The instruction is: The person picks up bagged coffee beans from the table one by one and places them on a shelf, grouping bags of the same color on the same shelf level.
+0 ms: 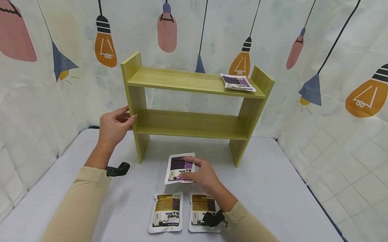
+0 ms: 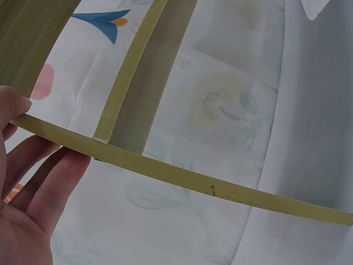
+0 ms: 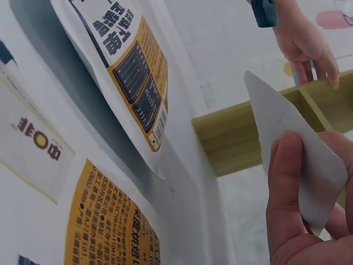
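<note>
My left hand [image 1: 127, 116] holds the left side panel of a green wooden two-tier shelf [image 1: 187, 125], thumb on the front edge and fingers behind it; the left wrist view shows the hand [image 2: 33, 165] at the shelf's edge [image 2: 165, 171]. On the table in front of the shelf, my right hand [image 1: 188, 169] pinches a purple and white packet [image 1: 179, 165] that is tipped up. In the right wrist view its fingers [image 3: 287, 182] grip the packet's white back [image 3: 287, 132]. A second purple packet [image 1: 237, 82] lies on the top tier at the right.
Two orange and white packets [image 1: 166, 212] [image 1: 201, 206] lie side by side on the grey table [image 1: 268, 187] close to me. A curtain printed with light bulbs [image 1: 343, 69] closes in the back and both sides. The lower tier holds nothing.
</note>
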The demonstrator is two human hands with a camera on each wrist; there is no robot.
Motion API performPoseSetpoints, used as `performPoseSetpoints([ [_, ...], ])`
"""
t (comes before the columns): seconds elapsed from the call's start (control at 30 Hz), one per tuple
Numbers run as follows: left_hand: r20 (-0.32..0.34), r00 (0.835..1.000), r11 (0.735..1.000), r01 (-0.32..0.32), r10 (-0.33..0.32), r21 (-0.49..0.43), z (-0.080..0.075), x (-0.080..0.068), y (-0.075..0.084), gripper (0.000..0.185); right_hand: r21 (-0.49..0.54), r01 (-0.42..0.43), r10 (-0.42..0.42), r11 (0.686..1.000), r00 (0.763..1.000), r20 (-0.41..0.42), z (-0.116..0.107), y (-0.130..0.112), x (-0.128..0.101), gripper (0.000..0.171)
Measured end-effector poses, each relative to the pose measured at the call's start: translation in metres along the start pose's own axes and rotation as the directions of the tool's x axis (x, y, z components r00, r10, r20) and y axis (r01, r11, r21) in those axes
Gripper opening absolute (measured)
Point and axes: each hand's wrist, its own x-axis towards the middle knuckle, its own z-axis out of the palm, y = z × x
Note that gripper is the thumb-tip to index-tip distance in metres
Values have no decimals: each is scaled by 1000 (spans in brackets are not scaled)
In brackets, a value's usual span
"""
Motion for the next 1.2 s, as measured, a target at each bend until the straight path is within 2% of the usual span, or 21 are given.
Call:
performPoseSetpoints([
  [0.53,1,1000,1000,6,-6,-17,0,-1,0,51,84,50,-53,995,998,39,-5,-12,-11,67],
  [1.2,2,1000,1000,6,-6,-7,0,0,-1,51,204,47,-70,978,992,104,-10,-27,-21,67],
])
